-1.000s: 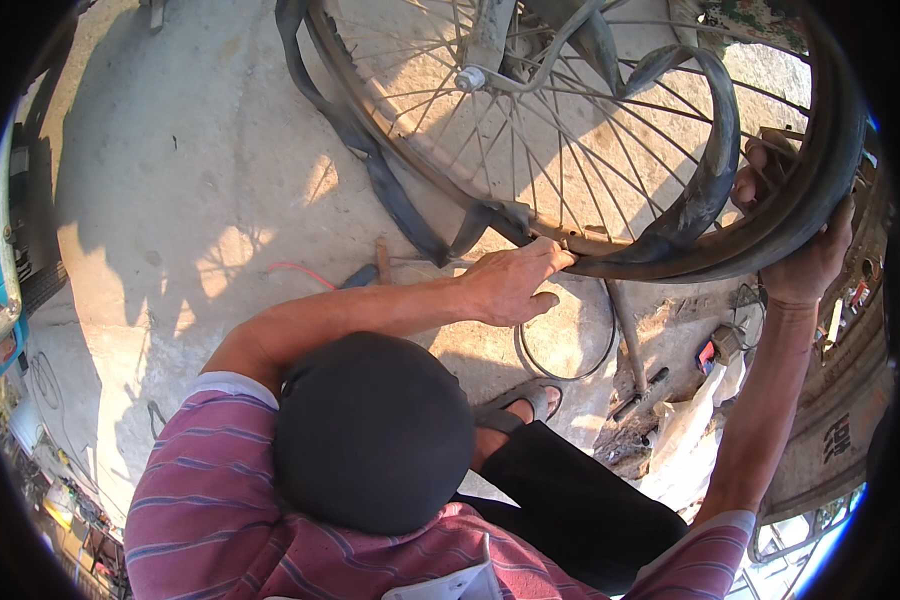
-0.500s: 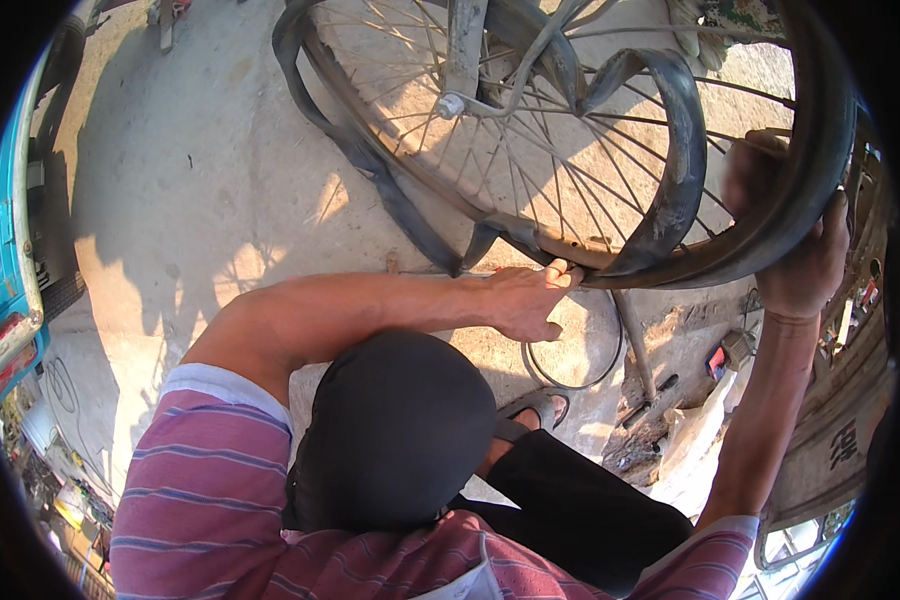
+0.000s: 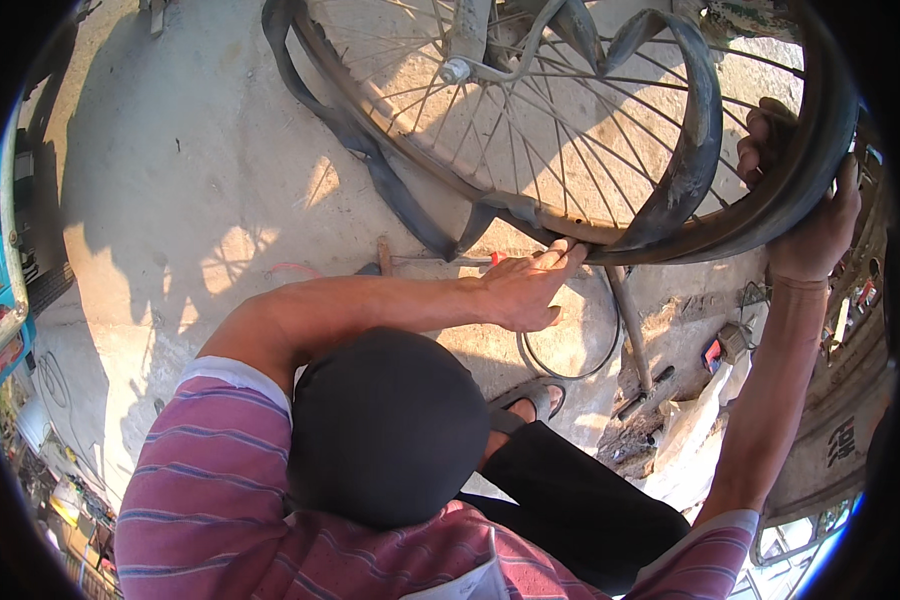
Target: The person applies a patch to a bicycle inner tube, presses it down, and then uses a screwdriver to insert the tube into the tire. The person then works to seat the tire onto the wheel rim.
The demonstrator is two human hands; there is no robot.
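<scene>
A spoked bicycle wheel [image 3: 530,95] stands at the top of the view, its tyre [image 3: 805,175] on the right side of the rim. My right hand [image 3: 818,235] grips this tyre from outside, with fingers showing on the inner side among the spokes. At the lower rim [image 3: 570,228], my left hand [image 3: 520,292] is bent inward with its fingertips hooked against the edge where rim and tyre meet; its thumb points away. A limp black rubber tube [image 3: 395,195], probably an inner tube, hangs off the rim at left and loops across the spokes [image 3: 698,130].
My bent knee [image 3: 390,430] in black trousers is close below my left forearm. A red-tipped tool [image 3: 493,259], a black hoop [image 3: 610,350] and a wooden handle [image 3: 631,320] lie on the concrete. Blue bodywork [image 3: 0,260] stands far left; a large tyre [image 3: 840,400] stands at right.
The wheel's lower edge has shifted slightly up and away, with both hands moving along. The right hand's fingers inside the wheel show more clearly, and the red-tipped tool has come into sight.
</scene>
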